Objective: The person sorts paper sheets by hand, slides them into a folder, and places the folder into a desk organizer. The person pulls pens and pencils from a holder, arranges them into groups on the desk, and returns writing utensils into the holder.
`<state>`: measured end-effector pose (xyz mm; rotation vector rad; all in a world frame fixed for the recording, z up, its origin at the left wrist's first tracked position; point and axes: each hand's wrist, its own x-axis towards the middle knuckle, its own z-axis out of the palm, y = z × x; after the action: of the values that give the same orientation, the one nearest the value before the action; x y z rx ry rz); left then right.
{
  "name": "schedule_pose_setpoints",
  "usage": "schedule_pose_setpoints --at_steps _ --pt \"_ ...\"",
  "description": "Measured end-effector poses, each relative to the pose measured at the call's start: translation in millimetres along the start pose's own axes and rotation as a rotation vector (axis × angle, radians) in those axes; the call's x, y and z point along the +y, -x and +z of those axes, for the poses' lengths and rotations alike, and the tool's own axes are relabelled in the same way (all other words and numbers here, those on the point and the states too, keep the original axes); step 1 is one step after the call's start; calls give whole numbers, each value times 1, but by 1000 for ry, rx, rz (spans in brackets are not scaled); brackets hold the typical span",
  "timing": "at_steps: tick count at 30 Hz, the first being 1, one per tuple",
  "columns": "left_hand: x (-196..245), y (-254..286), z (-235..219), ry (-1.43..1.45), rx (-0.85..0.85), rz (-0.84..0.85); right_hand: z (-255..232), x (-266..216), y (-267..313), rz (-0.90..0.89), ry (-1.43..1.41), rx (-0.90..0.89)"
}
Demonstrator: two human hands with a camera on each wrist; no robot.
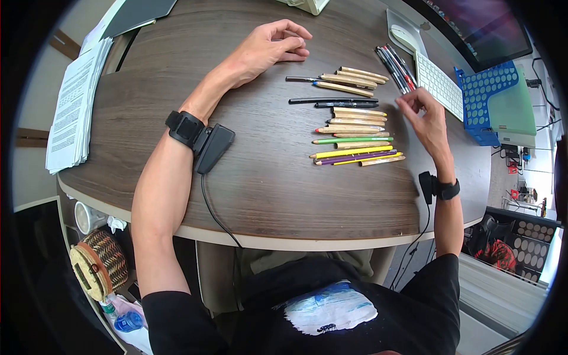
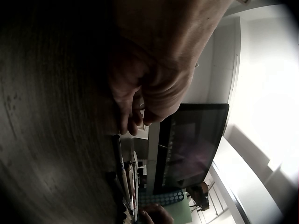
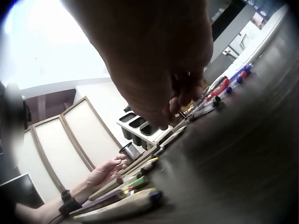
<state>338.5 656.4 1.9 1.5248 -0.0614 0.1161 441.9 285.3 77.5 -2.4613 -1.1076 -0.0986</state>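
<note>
My left hand [image 1: 273, 48] rests on the desk beyond the pencils, its fingers loosely bent and holding nothing. On the right, my right hand [image 1: 427, 118] is held at the near ends of a small bunch of pens [image 1: 397, 70], fingers bent; nothing shows between them. Right of the middle lies a column of pencils, laid side by side: several wooden pencils [image 1: 355, 121], a green pencil [image 1: 353, 141], a yellow pencil [image 1: 350, 152] and a purple pencil [image 1: 355, 157]. Two black pens [image 1: 331, 100] separate them from a further group of wooden pencils [image 1: 346, 87].
A keyboard [image 1: 439, 84], a mouse [image 1: 403, 38] and a monitor [image 1: 479, 29] stand at the back right, beside a blue perforated file holder [image 1: 488, 100]. A stack of papers [image 1: 77, 106] lies at the left edge. Cables run from both wrist cameras over the desk's front edge [image 1: 272, 241].
</note>
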Motion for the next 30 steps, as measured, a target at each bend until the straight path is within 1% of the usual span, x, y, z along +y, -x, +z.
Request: schedule_pose_setpoints --at_steps 1,3,5,7,10,17,19,20,22,23,25,28,30 --pt "0 -1 0 1 -1 -9 -1 -7 6 3 0 -2" --pt "-1 -1 0 1 -2 -5 -1 -20 16 -107 -68 -157" --pt "0 0 0 -3 -4 1 -3 -28 24 -108 -99 -186" --pt "0 0 0 -7 -3 -12 -4 -30 31 -58 -134 -248" --pt "-1 0 0 -7 4 -15 -4 -29 38 -19 -181 -265" --pt "-3 -1 -1 3 0 4 -6 -23 45 -8 -197 -276" --pt "-3 -1 -1 5 2 -3 -9 -25 46 12 -247 -293" --pt "-2 -1 -1 6 1 -4 -9 -26 46 13 -247 -294" --pt "-3 -2 -1 20 -5 -4 -9 -29 46 -66 -227 -302" --pt "-3 -2 -1 21 -5 -4 -9 -29 47 -66 -227 -303" --pt "-4 -2 -1 3 -4 3 -7 -27 48 1 -200 -277" --pt "-4 -2 -1 -6 -2 7 -7 -20 50 -9 -193 -238" --pt "-5 -3 -1 -6 -4 5 -10 -24 52 -21 -199 -255"
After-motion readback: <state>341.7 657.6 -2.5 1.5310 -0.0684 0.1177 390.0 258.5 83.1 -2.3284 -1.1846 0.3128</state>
